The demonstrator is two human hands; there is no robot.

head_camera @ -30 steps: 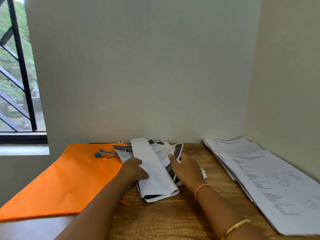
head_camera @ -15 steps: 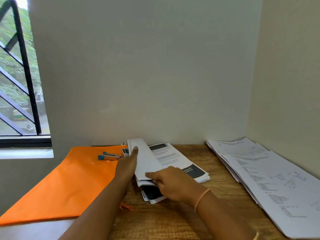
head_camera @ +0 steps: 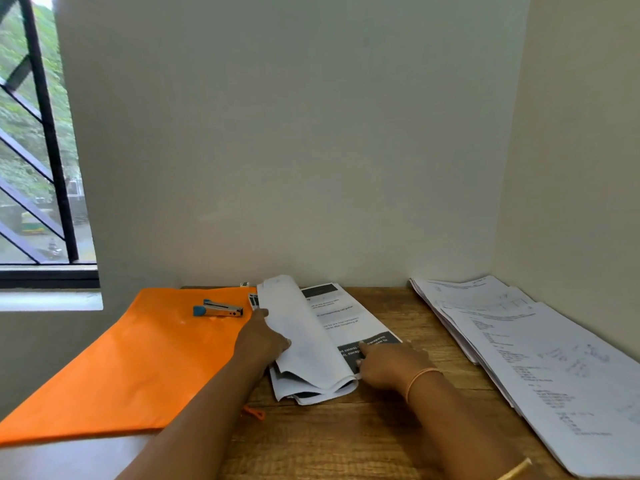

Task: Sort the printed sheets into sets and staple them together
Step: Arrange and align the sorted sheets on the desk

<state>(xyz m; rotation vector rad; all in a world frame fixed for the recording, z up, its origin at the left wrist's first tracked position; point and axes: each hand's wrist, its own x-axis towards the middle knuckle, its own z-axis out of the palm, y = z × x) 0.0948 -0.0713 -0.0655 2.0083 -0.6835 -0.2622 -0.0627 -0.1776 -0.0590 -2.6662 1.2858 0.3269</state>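
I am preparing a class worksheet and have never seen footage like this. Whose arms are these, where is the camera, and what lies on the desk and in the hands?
There is no machine here. A person works with bare hands, filmed by one camera worn on the head, looking forward and down. The left hand holds turned-back sheets of the middle pile, and the right hand presses a fingertip on the printed page beneath. A stapler lies on a flat orange pouch. Another pile of printed sheets lies at the right on the wooden table.
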